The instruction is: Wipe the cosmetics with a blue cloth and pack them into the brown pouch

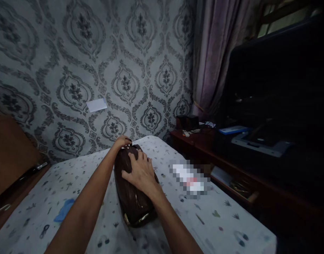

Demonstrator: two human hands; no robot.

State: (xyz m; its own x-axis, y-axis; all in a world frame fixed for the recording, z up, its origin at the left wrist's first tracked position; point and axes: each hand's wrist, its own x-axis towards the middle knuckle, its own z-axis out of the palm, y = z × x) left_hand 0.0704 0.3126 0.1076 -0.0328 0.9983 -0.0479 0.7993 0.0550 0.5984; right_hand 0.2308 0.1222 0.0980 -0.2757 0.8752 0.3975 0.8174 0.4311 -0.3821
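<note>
A dark brown, glossy leather-like bag lies lengthwise on the bed, with a gold-toned zipper showing at its near end. At the far end, my left hand is curled over the bag's top edge, near a dark strap or handle; its fingertips are partly hidden. My right hand rests on the upper side of the bag, fingers spread and thumb out to the left.
A white patterned sheet covers the bed. A blue cloth lies to the left, and a blurred-out white item to the right. Beyond the bed's right edge stand a reddish-brown desk and an open drawer. A brown panel rises at left.
</note>
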